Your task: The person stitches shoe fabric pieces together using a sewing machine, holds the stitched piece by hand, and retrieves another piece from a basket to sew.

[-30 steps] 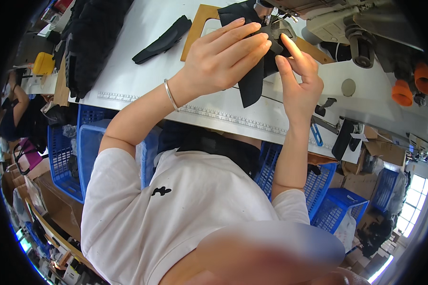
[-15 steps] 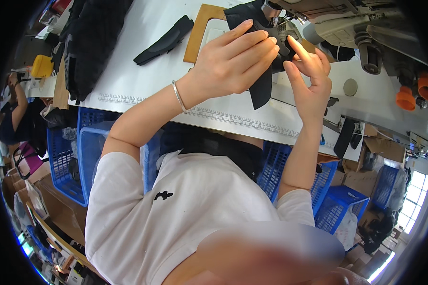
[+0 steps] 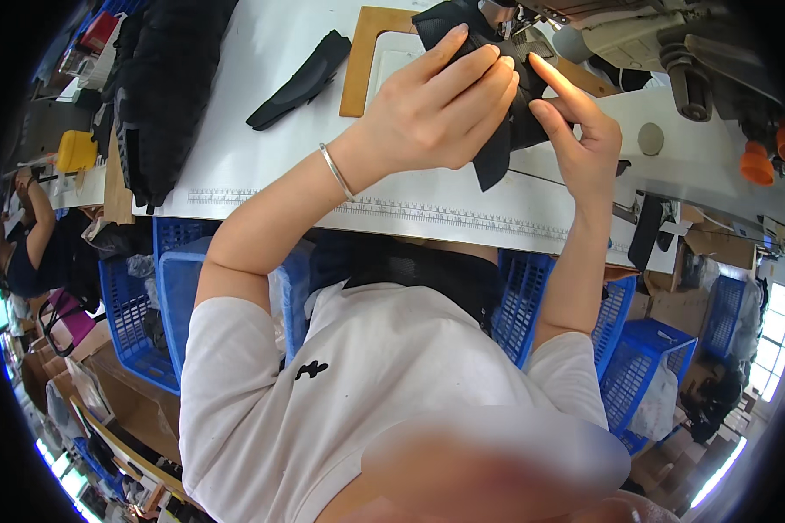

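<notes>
A black fabric piece (image 3: 490, 161) lies under the head of a sewing machine (image 3: 500, 12), one narrow end hanging toward me over the white table. My left hand (image 3: 449, 106) is closed on its left part, fingers bent over the cloth and thumb side hidden. On the right edge, my right hand (image 3: 582, 144) holds the cloth between index finger and thumb, the other fingers curled behind. The needle area is partly covered by the fabric and my fingers. To the left lies a separate curved black fabric piece (image 3: 298, 83).
A tan board frame (image 3: 355, 83) lies beside the machine. A dark padded bundle (image 3: 170, 96) covers the table's left side. A ruler strip (image 3: 392, 209) runs along the front edge. Blue baskets (image 3: 523, 301) stand below. Another person's arm (image 3: 40, 213) shows far left.
My right hand has shifted slightly right, its thumb now against the cloth. More of the fabric shows spread between my hands, and its hanging end has swung a little right.
</notes>
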The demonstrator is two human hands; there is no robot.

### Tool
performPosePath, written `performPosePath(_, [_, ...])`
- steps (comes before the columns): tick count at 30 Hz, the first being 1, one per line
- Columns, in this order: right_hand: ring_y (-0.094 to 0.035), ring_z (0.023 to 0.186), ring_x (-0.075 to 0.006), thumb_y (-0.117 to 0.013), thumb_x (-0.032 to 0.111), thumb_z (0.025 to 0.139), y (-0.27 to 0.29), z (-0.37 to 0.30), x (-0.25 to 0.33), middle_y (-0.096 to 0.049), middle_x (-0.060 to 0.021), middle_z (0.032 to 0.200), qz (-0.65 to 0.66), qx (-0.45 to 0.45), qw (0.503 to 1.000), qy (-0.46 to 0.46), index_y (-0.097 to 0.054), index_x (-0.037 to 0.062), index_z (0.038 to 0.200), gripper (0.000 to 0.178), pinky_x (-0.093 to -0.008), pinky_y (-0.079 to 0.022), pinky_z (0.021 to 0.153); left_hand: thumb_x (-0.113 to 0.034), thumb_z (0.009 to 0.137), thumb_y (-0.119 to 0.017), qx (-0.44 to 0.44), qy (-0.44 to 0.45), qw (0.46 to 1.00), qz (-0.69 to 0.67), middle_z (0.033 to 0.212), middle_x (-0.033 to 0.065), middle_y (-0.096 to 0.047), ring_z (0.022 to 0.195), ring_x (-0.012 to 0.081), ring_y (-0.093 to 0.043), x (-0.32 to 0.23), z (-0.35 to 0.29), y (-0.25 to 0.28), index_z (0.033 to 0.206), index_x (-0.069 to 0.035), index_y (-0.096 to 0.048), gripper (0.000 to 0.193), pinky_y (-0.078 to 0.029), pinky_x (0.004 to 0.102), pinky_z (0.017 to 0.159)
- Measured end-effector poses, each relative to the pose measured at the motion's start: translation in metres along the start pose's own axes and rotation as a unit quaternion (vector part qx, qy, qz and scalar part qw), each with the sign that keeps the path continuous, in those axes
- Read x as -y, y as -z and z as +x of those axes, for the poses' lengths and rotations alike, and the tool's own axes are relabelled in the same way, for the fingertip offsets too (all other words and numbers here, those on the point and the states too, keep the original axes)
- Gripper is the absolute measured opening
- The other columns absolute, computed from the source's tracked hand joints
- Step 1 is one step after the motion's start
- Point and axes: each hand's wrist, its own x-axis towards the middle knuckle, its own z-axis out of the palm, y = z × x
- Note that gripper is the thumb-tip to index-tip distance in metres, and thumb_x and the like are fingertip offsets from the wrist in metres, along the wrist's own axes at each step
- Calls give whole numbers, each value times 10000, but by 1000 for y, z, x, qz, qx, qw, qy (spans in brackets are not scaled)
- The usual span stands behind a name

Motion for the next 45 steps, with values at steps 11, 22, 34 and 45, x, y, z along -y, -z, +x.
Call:
performPosePath(11, [-520, 689, -5, -737, 100, 928, -14, -4, 4, -690, 36, 773, 39, -41, 998, -24, -674, 139, 1362, 441, -190, -401, 646, -97, 750, -721, 4, -61, 998, -10, 1070, 62, -725, 1063, 240, -695, 19, -1, -1, 988, -31, -784, 254, -589, 412, 980])
performPosePath(22, [-530, 698, -6, -729, 85, 936, -39, -12, 10, -656, 48, 754, 73, -127, 988, -52, -653, 115, 1380, 451, -187, -441, 701, -143, 769, -711, -133, -225, 965, 9, 1110, 107, -706, 1051, 266, -679, 53, 7, -13, 1058, -5, -740, 322, -587, 392, 907])
performPosePath(34, [-569, 699, -21, -708, 55, 942, -61, -12, 11, -705, 2, 820, 103, -157, 981, -54, -585, 94, 1441, 515, -183, -446, 632, -103, 803, -737, 203, 221, 947, -114, 1103, 90, -668, 1088, 266, -618, -16, 41, 47, 1230, -14, -610, 455, -546, 328, 873])
performPosePath(45, [-596, 715, -46, -672, 19, 940, -57, -15, 15, -710, -23, 842, 74, -121, 989, -34, -521, 81, 1490, 573, -200, -488, 666, -93, 688, -726, 11, 108, 985, 132, 1022, 34, -695, 934, 178, -696, -27, 12, 2, 975, -48, -745, 290, -571, 254, 679])
